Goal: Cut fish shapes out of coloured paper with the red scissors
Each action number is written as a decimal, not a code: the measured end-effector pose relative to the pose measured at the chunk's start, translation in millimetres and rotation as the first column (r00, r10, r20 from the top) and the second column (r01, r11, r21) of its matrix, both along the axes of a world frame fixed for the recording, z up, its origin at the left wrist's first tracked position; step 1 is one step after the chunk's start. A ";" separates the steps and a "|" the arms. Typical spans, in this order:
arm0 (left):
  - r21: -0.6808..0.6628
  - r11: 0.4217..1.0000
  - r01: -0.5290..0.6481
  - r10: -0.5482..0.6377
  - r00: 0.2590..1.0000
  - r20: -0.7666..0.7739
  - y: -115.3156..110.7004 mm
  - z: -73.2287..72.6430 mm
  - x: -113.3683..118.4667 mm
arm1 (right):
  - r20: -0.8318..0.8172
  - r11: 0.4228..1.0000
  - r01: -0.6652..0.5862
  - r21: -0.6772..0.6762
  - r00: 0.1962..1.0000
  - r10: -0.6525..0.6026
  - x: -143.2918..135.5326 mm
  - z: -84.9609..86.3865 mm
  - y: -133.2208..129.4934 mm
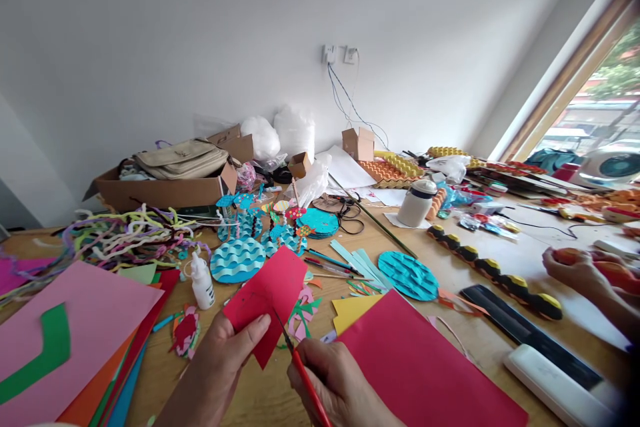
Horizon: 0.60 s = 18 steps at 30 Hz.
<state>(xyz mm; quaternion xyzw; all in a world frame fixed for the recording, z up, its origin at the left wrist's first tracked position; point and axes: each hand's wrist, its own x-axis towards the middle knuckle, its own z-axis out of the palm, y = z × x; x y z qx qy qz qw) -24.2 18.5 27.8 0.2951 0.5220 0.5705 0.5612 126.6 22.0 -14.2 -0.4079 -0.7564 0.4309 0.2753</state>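
Note:
My left hand (pixel 220 353) pinches a piece of red paper (pixel 275 280) by its lower left edge, thumb on top, above the table. Faint marks show on the paper. Closed around a red-handled pair of scissors (pixel 306 373) is my right hand (pixel 335 380); the thin dark blade meets the lower part of the paper, where a corner hangs down. Much of the scissors is hidden by my fingers. A larger red sheet (pixel 420 360) lies right of my right hand, over a yellow piece of paper (pixel 355 310). Paper scraps (pixel 303 313) lie behind the blade.
Coloured sheets (pixel 100 320) and pipe cleaners (pixel 135 237) spread at left, near a white glue bottle (pixel 202 283). Blue wavy discs (pixel 237 259), pens (pixel 333 263) and a white jar (pixel 417 203) stand or lie farther back. Another person's hands (pixel 575 273) are at right.

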 end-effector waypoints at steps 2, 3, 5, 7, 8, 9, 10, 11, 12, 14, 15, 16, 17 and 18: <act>-0.002 1.000 0.010 -0.010 1.000 -0.014 -0.1 0.7 0.0 | -0.003 1.000 0.001 0.014 1.000 -0.001 0.0 0.0 -0.2; -0.001 1.000 0.011 -0.011 1.000 -0.018 0.0 1.0 0.2 | -0.004 1.000 -0.001 0.014 1.000 0.001 0.1 0.5 -0.2; 0.003 1.000 0.011 -0.011 1.000 -0.024 0.2 1.1 0.6 | -0.007 1.000 -0.011 0.007 1.000 0.011 0.4 1.8 -0.3; 0.012 1.000 0.025 -0.024 0.999 -0.028 0.5 0.2 1.0 | -0.007 1.000 -0.023 -0.013 1.000 0.023 0.7 2.4 -0.3; 0.021 0.999 0.039 -0.039 0.999 -0.031 0.5 -0.6 1.2 | -0.007 0.999 -0.028 -0.023 1.000 0.028 0.9 2.2 -0.3; 0.029 0.998 0.057 -0.056 0.998 -0.032 0.6 -1.6 1.3 | -0.008 0.999 -0.032 -0.035 0.999 0.032 1.0 1.7 -0.3; 0.038 0.997 0.073 -0.072 0.997 -0.032 0.5 -2.6 1.2 | -0.011 0.998 -0.034 -0.045 0.999 0.034 1.1 0.9 -0.3; 0.043 0.996 0.083 -0.082 0.996 -0.031 0.5 -3.7 1.1 | -0.015 0.998 -0.034 -0.050 0.999 0.034 1.2 0.1 -0.2; 0.045 0.995 0.087 -0.085 0.996 -0.031 0.3 -4.6 1.0 | -0.019 0.998 -0.031 -0.051 0.999 0.030 1.2 -0.8 0.0; 0.031 0.996 0.079 -0.077 0.996 -0.039 0.0 -6.0 0.6 | -0.022 0.999 -0.021 -0.044 1.000 0.020 1.2 -2.2 0.3; 0.017 0.997 0.074 -0.073 0.996 -0.045 -0.3 -6.3 0.5 | -0.022 0.999 -0.014 -0.040 1.000 0.013 1.2 -2.5 0.4; 0.001 0.998 0.068 -0.068 0.996 -0.052 -0.6 -6.4 0.4 | -0.024 0.999 -0.009 -0.036 1.000 0.009 1.1 -2.4 0.5; -0.016 0.998 0.066 -0.066 0.996 -0.055 -1.0 -6.4 0.4 | -0.027 0.999 -0.008 -0.034 1.000 0.007 1.0 -2.0 0.6; -0.032 0.997 0.067 -0.069 0.996 -0.051 -1.5 -6.3 0.5 | -0.029 1.000 -0.009 -0.030 1.000 0.008 1.0 -1.3 0.6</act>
